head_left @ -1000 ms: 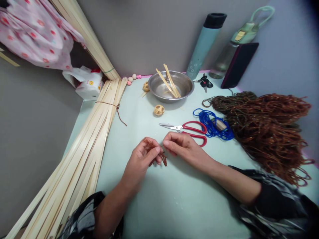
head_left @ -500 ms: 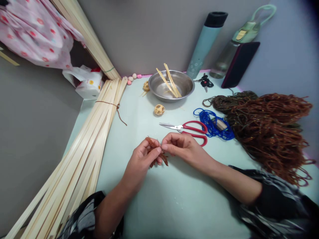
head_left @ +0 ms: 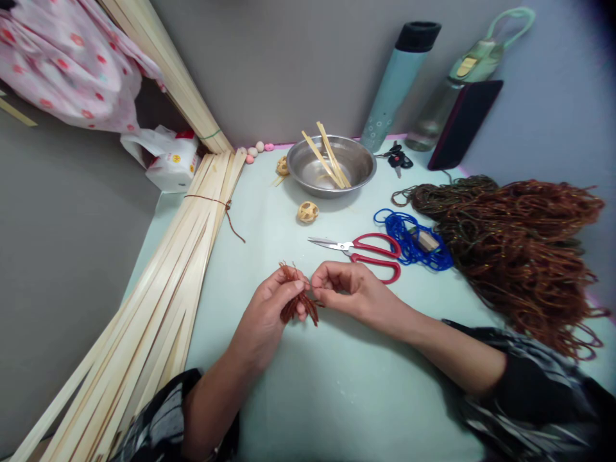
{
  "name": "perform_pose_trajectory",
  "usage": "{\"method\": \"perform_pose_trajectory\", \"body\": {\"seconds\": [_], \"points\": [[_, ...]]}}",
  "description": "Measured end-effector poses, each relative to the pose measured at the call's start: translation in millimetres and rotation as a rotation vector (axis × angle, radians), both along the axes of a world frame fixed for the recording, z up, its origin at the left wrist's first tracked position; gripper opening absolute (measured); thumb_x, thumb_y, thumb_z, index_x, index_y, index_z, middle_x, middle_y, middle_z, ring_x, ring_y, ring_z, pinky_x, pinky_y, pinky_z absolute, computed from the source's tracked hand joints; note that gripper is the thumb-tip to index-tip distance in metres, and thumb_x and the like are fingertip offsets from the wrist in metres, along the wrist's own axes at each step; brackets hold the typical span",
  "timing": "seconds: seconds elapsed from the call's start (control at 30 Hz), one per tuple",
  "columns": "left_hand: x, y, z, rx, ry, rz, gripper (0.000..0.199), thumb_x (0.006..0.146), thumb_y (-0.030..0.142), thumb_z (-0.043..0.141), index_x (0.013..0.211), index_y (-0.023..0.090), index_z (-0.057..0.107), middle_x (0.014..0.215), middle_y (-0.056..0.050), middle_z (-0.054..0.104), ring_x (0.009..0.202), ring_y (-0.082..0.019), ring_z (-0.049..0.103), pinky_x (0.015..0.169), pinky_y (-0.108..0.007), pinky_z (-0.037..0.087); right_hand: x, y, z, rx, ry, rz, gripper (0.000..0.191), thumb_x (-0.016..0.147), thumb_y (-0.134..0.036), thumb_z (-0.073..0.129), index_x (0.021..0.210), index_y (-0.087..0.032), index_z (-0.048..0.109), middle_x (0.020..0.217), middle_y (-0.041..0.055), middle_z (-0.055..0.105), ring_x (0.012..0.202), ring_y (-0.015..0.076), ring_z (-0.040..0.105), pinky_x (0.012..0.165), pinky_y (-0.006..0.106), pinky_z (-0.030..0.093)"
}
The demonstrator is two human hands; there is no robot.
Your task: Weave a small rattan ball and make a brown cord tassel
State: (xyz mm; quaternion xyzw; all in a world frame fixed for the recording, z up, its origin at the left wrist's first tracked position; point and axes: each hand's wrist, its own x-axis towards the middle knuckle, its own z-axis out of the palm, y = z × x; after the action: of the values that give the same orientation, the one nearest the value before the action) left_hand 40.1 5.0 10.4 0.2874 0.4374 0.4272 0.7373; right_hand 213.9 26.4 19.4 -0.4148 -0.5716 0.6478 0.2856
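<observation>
My left hand (head_left: 269, 308) is closed around a small bundle of reddish-brown cord (head_left: 302, 307), its loose ends fanning out below the fingers and a few strands poking up above them. Close beside it, my right hand (head_left: 346, 289) pinches a thin brown strand that runs across to the bundle. Just beyond the right hand lie scissors with red handles (head_left: 378, 260), blades parted slightly and pointing left. A small woven ball (head_left: 308, 212) of pale strips rests farther back on the table.
Long pale flat strips (head_left: 168, 289), tied with brown cord, lie along the left. A metal bowl (head_left: 298, 183) holds several strips. To the right are blue cord (head_left: 404, 237) and a brown cord heap (head_left: 524, 250). Bottles (head_left: 399, 83) and a dark phone-like slab (head_left: 464, 125) stand behind.
My right fingers have drawn slightly away from the left, so a short length of strand now shows between them. The bundle has turned and its fanned ends shifted left.
</observation>
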Motion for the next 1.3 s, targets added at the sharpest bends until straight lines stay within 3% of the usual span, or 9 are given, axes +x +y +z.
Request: {"method": "perform_pose_trajectory", "body": {"seconds": [0.27,0.47,0.6,0.7,0.87,1.07,1.3], "points": [[0,-1,1.3,0.094,0.026,0.072,0.017,0.086,0.032,0.071,0.087,0.02,0.059,0.101,-0.002,0.067,0.06,-0.007,0.05,0.059,-0.023,0.048,0,1,-3.9,0.033,0.029,-0.015,0.022,0.086,-0.034,0.071,0.077,-0.017,0.059,0.064,-0.0043,0.053,0.057,0.0092,0.043,0.056,0.024,0.032],[1,-2,-8.2,0.163,0.127,-0.045,0.017,0.085,0.029,0.072,0.091,0.019,0.059,0.079,0.003,0.058,0.063,-0.009,0.055,0.063,-0.024,0.046,0,4,1.2,-0.038,0.188,-0.043,0.029,0.087,-0.043,0.072,0.082,-0.017,0.061,0.066,-0.0001,0.064,0.062,0.0148,0.061,0.061,0.028,0.047],[0,-2,-8.9,0.159,0.147,-0.125,0.015,0.087,0.029,0.07,0.092,0.018,0.062,0.081,0.001,0.061,0.065,-0.01,0.057,0.066,-0.025,0.045,2,6,3.8,0.056,0.094,-0.137,0.033,0.089,-0.047,0.071,0.077,-0.017,0.063,0.061,-0.0032,0.056,0.055,0.0104,0.051,0.056,0.025,0.041],[0,-2,-6.8,0.106,0.131,-0.073,0.015,0.086,0.029,0.071,0.091,0.019,0.062,0.078,0.002,0.061,0.064,-0.01,0.057,0.066,-0.025,0.043,3,4,3.1,0.101,0.07,-0.122,0.035,0.091,-0.048,0.069,0.076,-0.017,0.063,0.062,-0.0029,0.057,0.056,0.0105,0.049,0.056,0.025,0.038],[0,-1,-6.1,0.093,0.11,0.022,0.017,0.085,0.031,0.071,0.089,0.02,0.059,0.075,0.003,0.061,0.063,-0.01,0.055,0.062,-0.025,0.04,-1,0,2.2,0.09,0.013,0.032,0.028,0.09,-0.043,0.07,0.082,-0.017,0.063,0.077,0.0031,0.071,0.065,0.0127,0.055,0.063,0.026,0.041],[-1,-2,-7.6,0.106,0.173,0.0,0.022,0.09,0.036,0.067,0.085,0.02,0.054,0.062,0.004,0.061,0.057,-0.008,0.05,0.057,-0.023,0.035,2,2,0.2,0.157,-0.067,-0.05,0.017,0.092,-0.031,0.065,0.083,-0.016,0.064,0.076,0.0019,0.066,0.071,0.0142,0.057,0.067,0.027,0.042],[-1,-3,-7.6,0.136,0.17,-0.05,0.021,0.087,0.033,0.07,0.087,0.02,0.053,0.062,0.005,0.06,0.056,-0.008,0.053,0.054,-0.022,0.034,-1,1,-0.2,0.094,0.105,-0.098,0.02,0.089,-0.033,0.071,0.083,-0.017,0.061,0.072,-0.0001,0.065,0.065,0.0121,0.058,0.063,0.026,0.045]]}}
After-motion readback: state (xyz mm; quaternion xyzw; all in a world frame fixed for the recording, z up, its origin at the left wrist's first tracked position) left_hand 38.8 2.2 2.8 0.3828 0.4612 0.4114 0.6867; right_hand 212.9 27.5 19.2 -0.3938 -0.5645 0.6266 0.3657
